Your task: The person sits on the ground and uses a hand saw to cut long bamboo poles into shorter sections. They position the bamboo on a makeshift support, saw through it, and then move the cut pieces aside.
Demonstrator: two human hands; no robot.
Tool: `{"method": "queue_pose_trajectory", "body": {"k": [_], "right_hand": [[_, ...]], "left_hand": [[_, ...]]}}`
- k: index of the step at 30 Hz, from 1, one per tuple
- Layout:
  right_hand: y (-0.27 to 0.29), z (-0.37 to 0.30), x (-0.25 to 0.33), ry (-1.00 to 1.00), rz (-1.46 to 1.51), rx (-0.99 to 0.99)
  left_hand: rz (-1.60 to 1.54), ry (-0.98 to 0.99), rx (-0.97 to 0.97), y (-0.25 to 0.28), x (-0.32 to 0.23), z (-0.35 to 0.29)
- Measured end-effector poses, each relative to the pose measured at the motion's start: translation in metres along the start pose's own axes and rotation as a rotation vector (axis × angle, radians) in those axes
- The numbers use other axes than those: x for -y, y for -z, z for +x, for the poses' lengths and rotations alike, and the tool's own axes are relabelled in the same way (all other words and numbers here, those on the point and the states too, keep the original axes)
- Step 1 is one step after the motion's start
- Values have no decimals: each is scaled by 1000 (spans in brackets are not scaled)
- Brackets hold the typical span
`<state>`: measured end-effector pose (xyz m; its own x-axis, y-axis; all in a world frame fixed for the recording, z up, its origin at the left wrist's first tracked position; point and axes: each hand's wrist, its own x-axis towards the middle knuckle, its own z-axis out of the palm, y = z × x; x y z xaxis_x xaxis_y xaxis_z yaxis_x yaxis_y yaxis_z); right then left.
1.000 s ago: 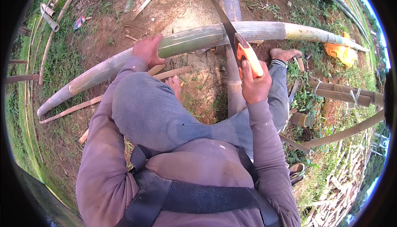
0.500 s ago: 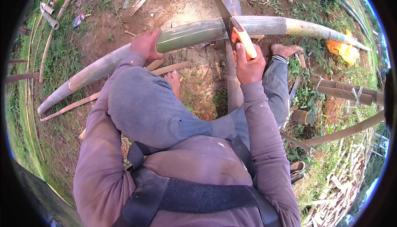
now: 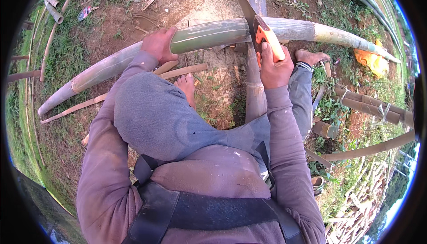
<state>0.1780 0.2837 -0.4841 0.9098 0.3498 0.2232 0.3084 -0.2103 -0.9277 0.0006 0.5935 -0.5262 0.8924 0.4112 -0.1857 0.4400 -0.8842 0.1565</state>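
A long, thick bamboo pole [image 3: 209,36] lies crosswise in front of me, over a second bamboo pole [image 3: 255,81] that runs away from me. My left hand [image 3: 159,45] is wrapped over the crosswise pole, left of its middle. In my right hand [image 3: 275,68] is the orange handle of a handsaw [image 3: 243,3]. Its dark blade lies across the crosswise pole, close to where the two poles cross, and its tip points up and away. How deep the blade sits in the bamboo I cannot tell.
Thin bamboo strips [image 3: 182,71] lie by my left foot. An orange plastic bag [image 3: 372,61] is under the pole's right end. Tied bamboo lengths [image 3: 369,105] are at the right, above a heap of split pieces [image 3: 356,213]. A short bamboo tube [image 3: 53,13] is far left.
My right hand and the saw have drawn slightly back toward me and to the right. The left hand keeps its hold on the pole. The whole view has shifted a little.
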Motion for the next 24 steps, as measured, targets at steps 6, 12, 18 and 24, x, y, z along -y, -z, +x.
{"method": "queue_pose_trajectory", "body": {"k": [6, 12, 18, 24], "right_hand": [[83, -118, 36, -36, -148, 51], [98, -141, 23, 41, -189, 20], [-6, -6, 4, 117, -79, -32], [113, -166, 37, -176, -102, -2]], "left_hand": [[-10, 34, 33, 1, 7, -8], [30, 15, 48, -2, 2, 1], [3, 11, 16, 10, -1, -1], [-11, 50, 66, 7, 2, -3]]}}
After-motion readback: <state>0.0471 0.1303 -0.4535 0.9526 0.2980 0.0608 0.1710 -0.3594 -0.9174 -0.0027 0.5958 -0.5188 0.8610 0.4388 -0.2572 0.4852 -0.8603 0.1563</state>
